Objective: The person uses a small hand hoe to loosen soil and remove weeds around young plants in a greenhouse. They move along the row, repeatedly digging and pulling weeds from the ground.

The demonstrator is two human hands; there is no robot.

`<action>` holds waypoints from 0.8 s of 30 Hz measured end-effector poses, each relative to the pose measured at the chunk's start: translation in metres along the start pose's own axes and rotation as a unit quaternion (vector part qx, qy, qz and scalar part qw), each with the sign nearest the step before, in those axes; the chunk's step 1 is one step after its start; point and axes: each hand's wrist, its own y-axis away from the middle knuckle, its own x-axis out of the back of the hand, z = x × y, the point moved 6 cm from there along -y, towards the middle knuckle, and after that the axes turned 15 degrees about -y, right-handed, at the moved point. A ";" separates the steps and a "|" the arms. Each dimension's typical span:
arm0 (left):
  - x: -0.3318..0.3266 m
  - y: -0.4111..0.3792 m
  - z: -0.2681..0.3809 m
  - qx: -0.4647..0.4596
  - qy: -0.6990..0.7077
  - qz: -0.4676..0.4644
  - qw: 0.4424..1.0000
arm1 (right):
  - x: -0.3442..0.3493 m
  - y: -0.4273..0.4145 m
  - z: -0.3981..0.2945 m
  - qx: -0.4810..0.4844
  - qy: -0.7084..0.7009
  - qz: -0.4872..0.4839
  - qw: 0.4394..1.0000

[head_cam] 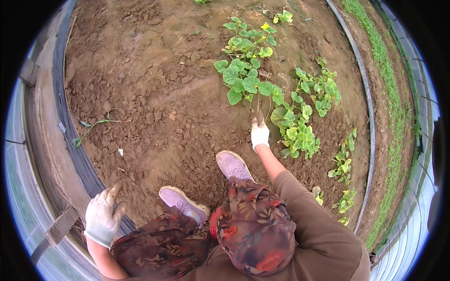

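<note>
My right hand (pixel 260 131), in a soil-stained white glove, is closed on the thin wooden handle (pixel 258 103) of a tool that reaches up under a leafy vine plant (pixel 246 75) with yellow flowers. Leaves hide the tool's far end, so its kind cannot be told. To the right of that hand grows another leafy clump (pixel 299 133). My left hand (pixel 105 210), gloved too and dirty at the fingertips, hangs at the lower left with its fingers apart and nothing in it. A pulled-up green weed (pixel 95 125) lies on the bare brown soil (pixel 158 116) above it.
A grey hose (pixel 365 87) curves along the right side, with a strip of low green plants (pixel 390 84) beyond. Dark sheeting (pixel 74 140) and a wooden board (pixel 51 116) edge the left. More vines (pixel 342 161) grow at right. My shoes (pixel 233 164) stand on the soil.
</note>
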 end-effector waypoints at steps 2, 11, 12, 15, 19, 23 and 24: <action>0.000 0.000 0.002 -0.006 0.002 0.012 1.000 | -0.003 0.028 0.009 0.021 -0.028 -0.017 0.999; -0.014 -0.004 0.002 -0.009 -0.028 -0.051 0.998 | 0.028 0.072 0.020 0.032 -0.022 -0.053 0.998; -0.015 -0.008 0.004 -0.015 -0.034 -0.049 0.998 | 0.032 0.064 0.013 0.066 -0.042 -0.041 0.996; -0.032 -0.020 0.019 -0.049 -0.045 -0.074 0.995 | 0.048 0.017 0.002 0.034 -0.032 0.011 0.999; -0.053 -0.020 0.035 -0.093 -0.058 -0.140 0.984 | 0.058 -0.082 -0.030 0.023 -0.012 0.055 0.998; -0.054 -0.019 0.027 -0.068 -0.045 -0.139 0.987 | 0.048 -0.144 -0.068 0.127 0.022 0.048 0.991; -0.054 -0.019 0.023 -0.057 -0.049 -0.135 0.988 | 0.042 -0.155 -0.068 0.101 0.039 0.026 0.994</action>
